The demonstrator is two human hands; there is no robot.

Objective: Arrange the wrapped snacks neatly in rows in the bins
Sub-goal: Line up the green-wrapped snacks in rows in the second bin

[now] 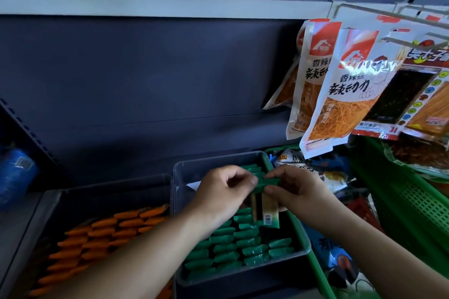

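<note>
Above the bin [177, 185], hanging snack bags [340, 97]

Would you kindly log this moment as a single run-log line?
left hand pinches green snacks | right hand pinches them too | held over clear bin | green rows beneath

Both hands meet above the middle bin [178, 184]. The left hand [226, 191] and the right hand [297, 193] pinch a small bunch of green packets [269, 213] between them. The packets hang upright, and one shows a barcode. Under them green snacks [243, 247] stand in close rows across the bin's near half. The left bin [109, 193], just beside it, holds orange snacks [109, 238] in slanting rows. To the right a green basket [418, 204] holds assorted bags, and larger hanging bags [345, 94] dangle from hooks above it.
</note>
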